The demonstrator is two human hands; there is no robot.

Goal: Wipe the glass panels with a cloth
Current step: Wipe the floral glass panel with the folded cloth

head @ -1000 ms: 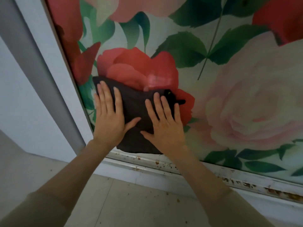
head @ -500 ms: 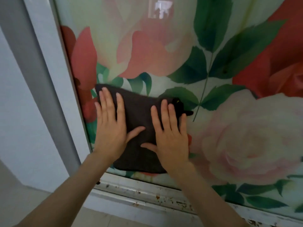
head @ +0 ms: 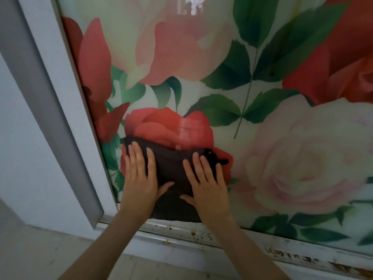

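Both palms flat on the cloth
I saw the left hand [head: 139,184] and right hand [head: 207,186] spread open (nothing gripped), pressing the cloth [head: 171,164] against the glass panel [head: 282,138].

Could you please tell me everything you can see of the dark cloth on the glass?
The cloth is dark brown, folded, soft woven fabric, pressed flat against the flowered glass panel near its lower left corner. The left hand and right hand lie open on it. Its bottom edge reaches the stained frame rail.

light: soft, even | glare: pale reflections on glass panel [head: 262,57] | edges: wide-angle bending, slight blur
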